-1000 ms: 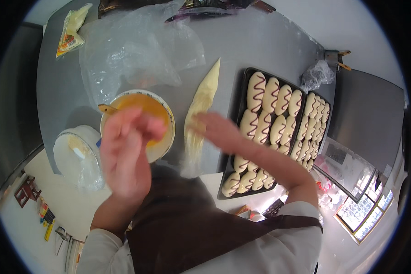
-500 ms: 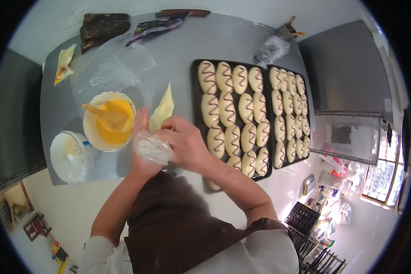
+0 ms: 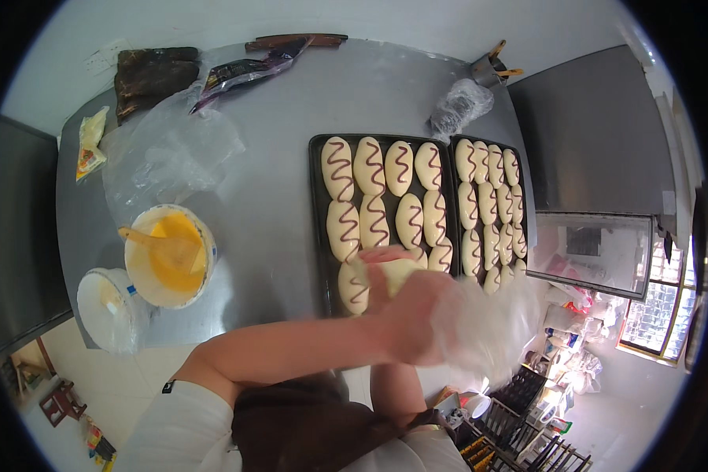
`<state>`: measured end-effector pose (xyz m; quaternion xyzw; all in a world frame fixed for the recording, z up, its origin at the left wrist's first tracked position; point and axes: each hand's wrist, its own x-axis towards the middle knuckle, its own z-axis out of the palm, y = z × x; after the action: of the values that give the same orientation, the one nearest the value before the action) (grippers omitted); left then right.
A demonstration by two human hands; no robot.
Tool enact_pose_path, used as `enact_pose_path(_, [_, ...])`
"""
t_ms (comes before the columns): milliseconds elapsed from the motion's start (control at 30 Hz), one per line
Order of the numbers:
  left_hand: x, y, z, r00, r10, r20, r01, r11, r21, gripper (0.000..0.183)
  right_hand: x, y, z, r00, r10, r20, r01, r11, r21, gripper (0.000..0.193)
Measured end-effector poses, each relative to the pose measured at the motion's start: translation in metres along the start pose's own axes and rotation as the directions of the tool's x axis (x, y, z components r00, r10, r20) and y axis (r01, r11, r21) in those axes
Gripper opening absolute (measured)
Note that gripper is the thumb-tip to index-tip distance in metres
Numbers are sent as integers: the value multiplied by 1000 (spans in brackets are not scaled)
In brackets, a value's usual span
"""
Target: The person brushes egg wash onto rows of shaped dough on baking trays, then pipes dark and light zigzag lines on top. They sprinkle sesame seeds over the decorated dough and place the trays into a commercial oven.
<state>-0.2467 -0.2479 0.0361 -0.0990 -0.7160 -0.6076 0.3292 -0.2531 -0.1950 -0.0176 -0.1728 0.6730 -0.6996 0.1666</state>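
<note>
From the head camera, we look down on a grey table point(image 3: 267, 236) standing against a pale wall, with a light floor point(image 3: 173, 377) below it, a barred window point(image 3: 663, 295) off to the right and dark racks point(image 3: 511, 401) at the lower right. Two black trays point(image 3: 317, 228) sit side by side on the table, both filled with rows of pale oval buns point(image 3: 341, 228), most of which we see marked with a dark zigzag. On the left side we find a white bowl point(image 3: 136, 271) of yellow liquid with a wooden brush point(image 3: 161, 244) in it, a white tub point(image 3: 102, 311) just beside it, and a clear plastic sheet point(image 3: 173, 153) spread behind. The piping bag point(image 3: 480, 318) is over the near end of the left tray: cream-coloured where it is full, its clear tail loose and blurred toward the right. Our left hand point(image 3: 413, 315) is closed around it, and our right hand point(image 3: 377, 275), partly hidden, also grips it; we cannot tell whether its tip touches a bun.
</note>
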Motion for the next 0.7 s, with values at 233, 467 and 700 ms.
enact_pose_path(233, [83,-12,-32,987,121,106,-100,978,-186,19,164,40,12,957,-261,-126,284,932,226,22])
enact_pose_path(467, [93,-74,-59,988,135,76,-132,990,-44,9,239,82,50,929,-188,-320,226,970,86,24])
enact_pose_path(700, [84,-87,-67,994,108,25,-106,990,-90,11,237,100,48,934,-198,-297,185,980,-72,28])
